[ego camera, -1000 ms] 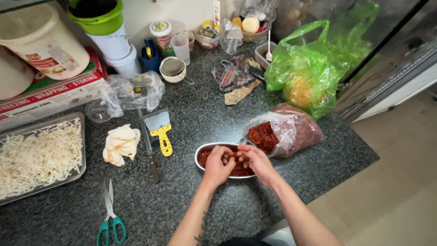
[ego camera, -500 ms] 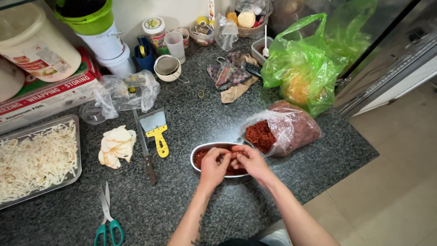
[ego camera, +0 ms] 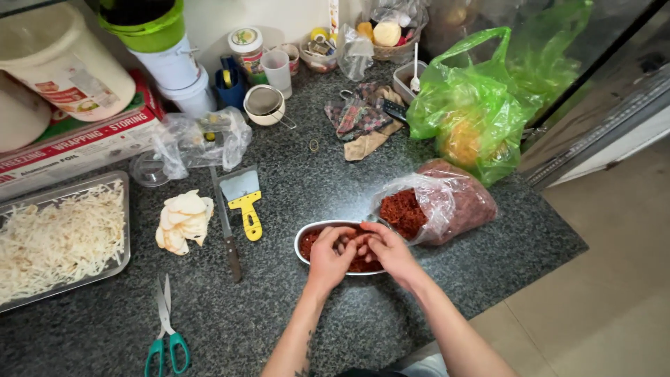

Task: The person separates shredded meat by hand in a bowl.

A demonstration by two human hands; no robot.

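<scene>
I found the view evenly lit by soft daylight, shadows faint. Glare showed on the green bag [ego camera: 481,105]. Focus held across the counter [ego camera: 314,174]; edges bent slightly, wide-angle.

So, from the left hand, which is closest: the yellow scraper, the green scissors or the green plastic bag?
1. Yellow scraper, to the left hand's left, just beyond the knife.
2. Green scissors, lower left by the counter edge.
3. Green plastic bag, far upper right.

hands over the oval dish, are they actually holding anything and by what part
Both the left hand and right hand have fingertips in the red shredded food in the oval dish; whether any is pinched cannot be told.
</scene>
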